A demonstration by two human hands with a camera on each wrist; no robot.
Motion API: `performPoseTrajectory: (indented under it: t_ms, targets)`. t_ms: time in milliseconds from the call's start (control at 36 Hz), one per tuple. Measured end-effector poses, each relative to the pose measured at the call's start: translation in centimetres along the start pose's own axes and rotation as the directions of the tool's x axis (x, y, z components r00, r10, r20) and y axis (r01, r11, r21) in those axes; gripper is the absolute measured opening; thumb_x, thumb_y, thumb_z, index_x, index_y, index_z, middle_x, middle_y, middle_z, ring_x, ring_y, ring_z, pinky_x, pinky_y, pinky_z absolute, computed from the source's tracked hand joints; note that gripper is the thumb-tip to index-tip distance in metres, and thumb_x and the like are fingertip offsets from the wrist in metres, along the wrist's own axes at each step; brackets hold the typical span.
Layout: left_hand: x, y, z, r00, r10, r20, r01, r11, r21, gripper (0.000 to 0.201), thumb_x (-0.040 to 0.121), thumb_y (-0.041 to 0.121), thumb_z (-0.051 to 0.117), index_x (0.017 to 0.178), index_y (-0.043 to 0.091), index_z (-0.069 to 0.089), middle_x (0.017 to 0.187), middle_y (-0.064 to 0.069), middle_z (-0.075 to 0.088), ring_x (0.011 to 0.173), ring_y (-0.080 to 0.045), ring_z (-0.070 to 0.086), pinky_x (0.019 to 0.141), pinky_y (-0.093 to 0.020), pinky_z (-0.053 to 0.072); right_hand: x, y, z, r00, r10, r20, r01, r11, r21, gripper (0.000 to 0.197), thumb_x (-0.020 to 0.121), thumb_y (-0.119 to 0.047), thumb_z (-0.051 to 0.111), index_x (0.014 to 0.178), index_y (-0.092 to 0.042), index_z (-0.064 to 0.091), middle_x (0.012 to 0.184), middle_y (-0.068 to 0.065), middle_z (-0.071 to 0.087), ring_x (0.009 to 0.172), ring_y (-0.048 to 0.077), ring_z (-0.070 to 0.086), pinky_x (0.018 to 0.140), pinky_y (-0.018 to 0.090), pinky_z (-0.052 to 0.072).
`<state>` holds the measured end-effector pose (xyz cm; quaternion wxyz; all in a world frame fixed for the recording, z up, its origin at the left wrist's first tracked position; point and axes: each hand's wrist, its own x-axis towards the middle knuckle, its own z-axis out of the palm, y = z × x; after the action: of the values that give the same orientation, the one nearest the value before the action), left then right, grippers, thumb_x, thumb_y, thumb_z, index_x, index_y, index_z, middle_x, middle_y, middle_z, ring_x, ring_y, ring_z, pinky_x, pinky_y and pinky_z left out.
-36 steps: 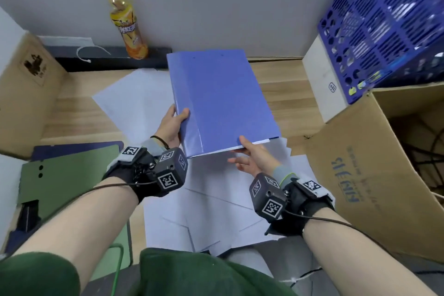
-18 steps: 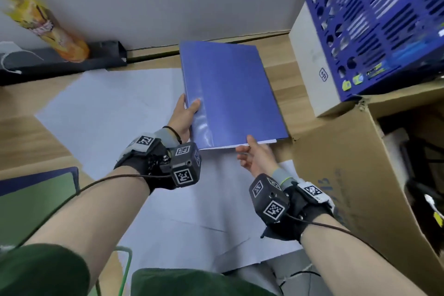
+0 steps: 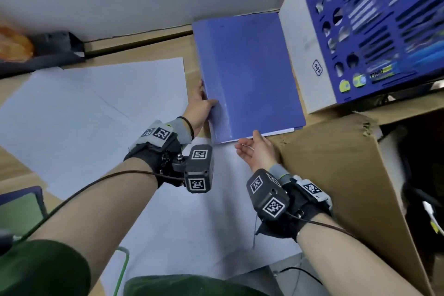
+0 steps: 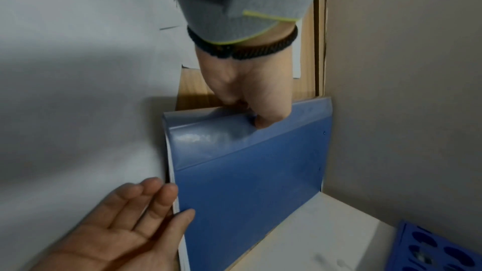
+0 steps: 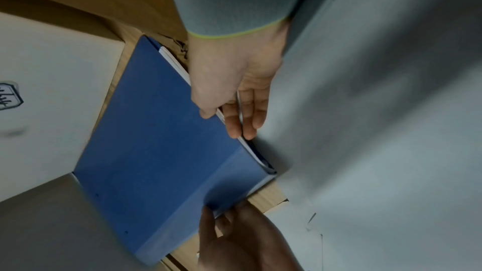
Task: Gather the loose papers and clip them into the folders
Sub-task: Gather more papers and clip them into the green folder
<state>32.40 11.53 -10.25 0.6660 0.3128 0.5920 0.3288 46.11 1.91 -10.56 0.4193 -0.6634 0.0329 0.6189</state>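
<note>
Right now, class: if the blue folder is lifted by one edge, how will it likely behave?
Probably stiff: the blue folder lies flat between the left hand and right hand. Being glossy, it may slip. The paper inside likely adds weight.

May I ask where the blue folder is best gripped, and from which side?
Grip the blue folder by its spine from the left: the fold looks stiff and clear, while the white box crowds the right edge and sheets protrude nearest you.
</note>
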Motion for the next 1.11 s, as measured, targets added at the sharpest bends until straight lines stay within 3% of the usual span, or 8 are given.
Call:
performPoseTrajectory:
  t_ms: [222, 417, 500, 556, 694, 917, 1000, 1111]
  targets:
    - [-1.8, 1.0, -2.7, 0.996, -0.003, 0.090, -0.023, 0.958, 0.287, 0.055, 0.091, -0.008, 0.039, 0.144, 0.009, 0.040, 0.105, 0.003, 0.060, 0.085, 0.000, 0.056, 0.068, -0.006, 0.042, -1.3, 0.0, 0.4, 0.998, -0.052, -0.033, 0.054, 0.997, 0.063, 0.021, 0.099, -0.005, 0.044, 0.078, -0.008, 0.047, 0.074, 0.010, 0.051, 0.067, 0.022, 0.056, 0.063, 0.029, 0.050]
    - [-4.3, 0.1, -10.0, 0.983, 0.069, -0.170, 0.051, 0.786, 0.616, 0.053, 0.088, 0.012, 0.050, 0.137, 0.033, 0.048, 0.145, 0.000, 0.046, 0.138, -0.022, 0.036, 0.115, -0.041, 0.022, -3.1, 2.1, 0.4, 0.999, -0.039, 0.010, 0.040, 0.995, -0.094, 0.019, 0.097, -0.003, 0.046, 0.114, -0.011, 0.043, 0.079, 0.007, 0.051, 0.065, 0.022, 0.054, 0.060, 0.029, 0.046]
    - [-5.8, -0.5, -13.1, 0.968, 0.036, -0.248, 0.180, 0.591, 0.787, 0.045, 0.091, 0.031, 0.048, 0.136, 0.036, 0.049, 0.145, 0.003, 0.044, 0.141, -0.028, 0.027, 0.114, -0.058, 0.004, -3.5, 3.3, -0.3, 0.998, -0.027, 0.057, 0.043, 0.948, -0.314, 0.029, 0.097, -0.006, 0.045, 0.124, -0.017, 0.045, 0.086, -0.001, 0.051, 0.072, 0.014, 0.052, 0.065, 0.026, 0.042]
    - [-7.2, -1.5, -15.6, 0.966, -0.004, -0.258, 0.223, 0.516, 0.827, 0.053, 0.085, 0.042, 0.043, 0.137, 0.033, 0.047, 0.141, -0.003, 0.044, 0.137, -0.035, 0.027, 0.112, -0.060, 0.013, -4.0, 4.3, -0.6, 0.995, -0.069, 0.072, 0.093, 0.894, -0.438, 0.037, 0.097, -0.009, 0.046, 0.133, -0.015, 0.045, 0.091, -0.004, 0.052, 0.077, 0.011, 0.050, 0.071, 0.024, 0.040]
    - [-11.5, -4.4, -20.4, 0.974, -0.082, -0.209, 0.216, 0.602, 0.769, 0.053, 0.089, 0.020, 0.050, 0.140, 0.015, 0.041, 0.133, -0.008, 0.036, 0.136, -0.034, 0.022, 0.093, -0.035, 0.032, -6.5, 7.0, 0.1, 0.989, -0.056, 0.138, 0.122, 0.836, -0.536, 0.041, 0.097, -0.012, 0.047, 0.138, -0.011, 0.045, 0.112, 0.004, 0.049, 0.102, 0.015, 0.047, 0.077, 0.020, 0.039]
    - [-14.8, -5.9, -20.8, 0.989, -0.141, -0.046, 0.123, 0.602, 0.789, 0.062, 0.096, 0.013, 0.048, 0.152, 0.014, 0.020, 0.160, -0.008, 0.008, 0.147, -0.023, 0.012, 0.114, -0.034, 0.018, -8.5, 11.2, 0.7, 0.987, 0.016, 0.163, 0.085, 0.799, -0.596, 0.037, 0.096, -0.010, 0.048, 0.134, -0.011, 0.050, 0.089, -0.003, 0.054, 0.078, 0.005, 0.049, 0.072, 0.020, 0.039]
    - [-16.5, -7.1, -22.4, 0.991, -0.124, -0.057, 0.126, 0.667, 0.734, 0.063, 0.094, 0.011, 0.052, 0.150, 0.014, 0.025, 0.159, -0.009, 0.015, 0.147, -0.023, 0.017, 0.115, -0.034, 0.017, -9.7, 13.0, 1.0, 0.974, 0.028, 0.223, 0.121, 0.772, -0.625, 0.035, 0.096, -0.008, 0.047, 0.131, -0.010, 0.050, 0.105, 0.005, 0.053, 0.077, 0.005, 0.049, 0.085, 0.031, 0.040]
    - [-18.2, -7.7, -24.6, 0.981, -0.057, -0.185, 0.174, 0.675, 0.717, 0.066, 0.087, 0.016, 0.062, 0.147, 0.014, 0.033, 0.153, -0.010, 0.033, 0.140, -0.029, 0.032, 0.114, -0.039, 0.027, -10.8, 12.8, 0.3, 0.983, 0.044, 0.180, 0.076, 0.792, -0.605, 0.016, 0.095, -0.009, 0.051, 0.106, -0.016, 0.060, 0.081, 0.000, 0.053, 0.074, 0.011, 0.050, 0.070, 0.025, 0.041]
